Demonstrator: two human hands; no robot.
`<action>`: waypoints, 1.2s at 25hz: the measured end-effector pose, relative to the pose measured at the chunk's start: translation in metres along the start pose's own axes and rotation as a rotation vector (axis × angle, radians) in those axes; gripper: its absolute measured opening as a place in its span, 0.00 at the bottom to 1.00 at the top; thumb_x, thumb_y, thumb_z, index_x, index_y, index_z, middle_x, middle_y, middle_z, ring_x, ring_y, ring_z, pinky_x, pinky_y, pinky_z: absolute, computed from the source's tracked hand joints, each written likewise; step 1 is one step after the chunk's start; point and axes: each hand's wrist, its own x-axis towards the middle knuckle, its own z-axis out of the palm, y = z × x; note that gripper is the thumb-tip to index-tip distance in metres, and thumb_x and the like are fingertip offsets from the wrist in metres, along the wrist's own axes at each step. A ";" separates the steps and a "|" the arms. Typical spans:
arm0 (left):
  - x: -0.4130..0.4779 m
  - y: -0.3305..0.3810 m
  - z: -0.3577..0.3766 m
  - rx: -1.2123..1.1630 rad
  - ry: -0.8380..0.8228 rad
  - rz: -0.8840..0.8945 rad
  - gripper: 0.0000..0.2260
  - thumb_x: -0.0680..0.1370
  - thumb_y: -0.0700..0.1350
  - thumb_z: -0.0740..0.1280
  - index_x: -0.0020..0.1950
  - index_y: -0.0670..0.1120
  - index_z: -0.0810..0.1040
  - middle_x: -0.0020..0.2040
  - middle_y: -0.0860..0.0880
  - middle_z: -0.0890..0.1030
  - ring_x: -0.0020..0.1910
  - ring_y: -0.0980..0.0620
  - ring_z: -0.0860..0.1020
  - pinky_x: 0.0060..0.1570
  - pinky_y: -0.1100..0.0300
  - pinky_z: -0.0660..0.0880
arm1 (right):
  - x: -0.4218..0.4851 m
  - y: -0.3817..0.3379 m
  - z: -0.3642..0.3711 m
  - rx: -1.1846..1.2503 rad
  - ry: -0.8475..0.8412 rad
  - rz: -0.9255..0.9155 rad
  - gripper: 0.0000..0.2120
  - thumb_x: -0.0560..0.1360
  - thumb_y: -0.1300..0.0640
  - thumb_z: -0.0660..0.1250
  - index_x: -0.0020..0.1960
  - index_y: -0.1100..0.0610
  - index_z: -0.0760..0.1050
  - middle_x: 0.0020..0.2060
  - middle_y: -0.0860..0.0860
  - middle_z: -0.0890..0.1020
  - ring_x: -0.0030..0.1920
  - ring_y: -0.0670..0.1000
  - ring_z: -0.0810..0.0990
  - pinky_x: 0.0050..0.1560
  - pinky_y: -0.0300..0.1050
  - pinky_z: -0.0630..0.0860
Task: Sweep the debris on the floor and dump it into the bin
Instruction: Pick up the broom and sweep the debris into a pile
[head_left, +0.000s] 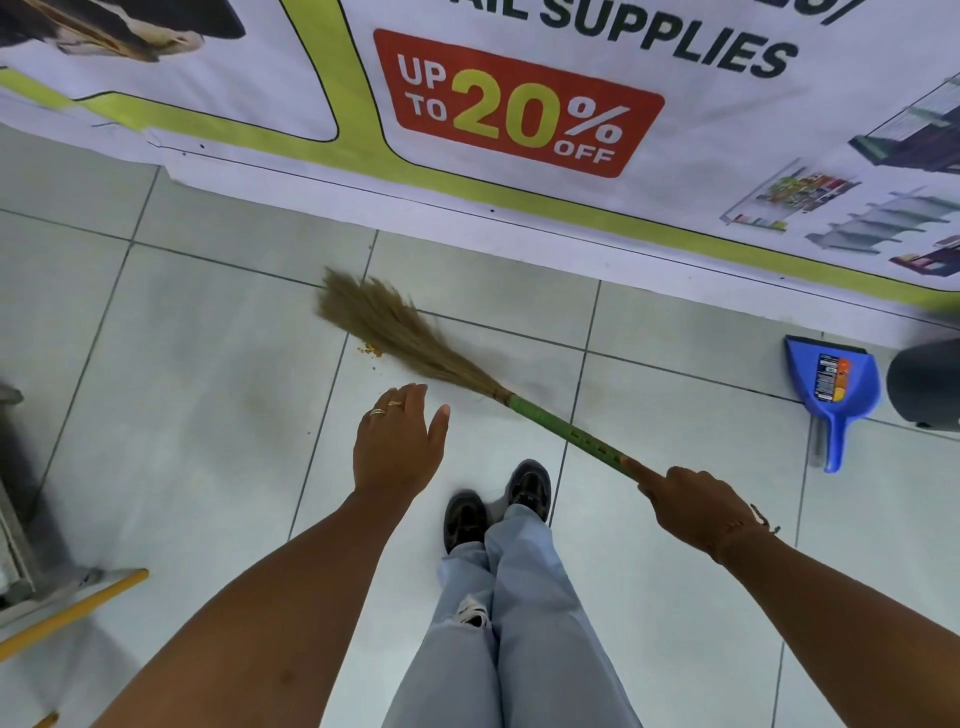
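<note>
My right hand (696, 506) grips the green handle of a grass broom (395, 332), index finger stretched along it. The brown bristles lie low over the tiled floor, pointing up and left. A small pile of orange-brown debris (370, 351) sits on the tile just left of the bristles, with a few specks below it. My left hand (397, 441) hovers empty over the floor, fingers apart, just below the debris. A blue dustpan (834, 387) lies on the floor at the right. Beside it, the dark round bin (924, 384) is cut off by the frame's right edge.
A large printed banner (519, 104) covers the wall base along the top. My two feet in dark shoes (498, 506) stand on the tiles at centre. A metal rack (15, 519) and a yellow stick (72, 613) stand at the left edge.
</note>
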 end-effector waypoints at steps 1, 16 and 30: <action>-0.001 0.002 0.001 -0.006 -0.004 0.000 0.23 0.76 0.54 0.53 0.58 0.38 0.74 0.53 0.38 0.82 0.53 0.39 0.79 0.50 0.48 0.77 | -0.007 -0.001 0.002 0.030 0.022 -0.007 0.23 0.81 0.50 0.50 0.74 0.38 0.50 0.41 0.53 0.73 0.37 0.55 0.71 0.38 0.45 0.68; 0.017 0.126 0.028 0.101 -0.048 0.238 0.20 0.76 0.52 0.56 0.59 0.39 0.73 0.53 0.38 0.82 0.51 0.39 0.80 0.50 0.48 0.77 | 0.006 -0.003 0.004 0.478 0.214 0.064 0.19 0.80 0.48 0.52 0.71 0.46 0.61 0.48 0.60 0.81 0.43 0.61 0.79 0.40 0.48 0.71; 0.010 0.557 0.258 0.147 -0.309 0.232 0.19 0.77 0.50 0.60 0.65 0.42 0.69 0.63 0.39 0.76 0.61 0.39 0.73 0.59 0.47 0.71 | -0.049 0.472 0.097 0.540 0.227 0.359 0.27 0.77 0.36 0.52 0.55 0.58 0.74 0.50 0.59 0.81 0.50 0.62 0.80 0.48 0.51 0.75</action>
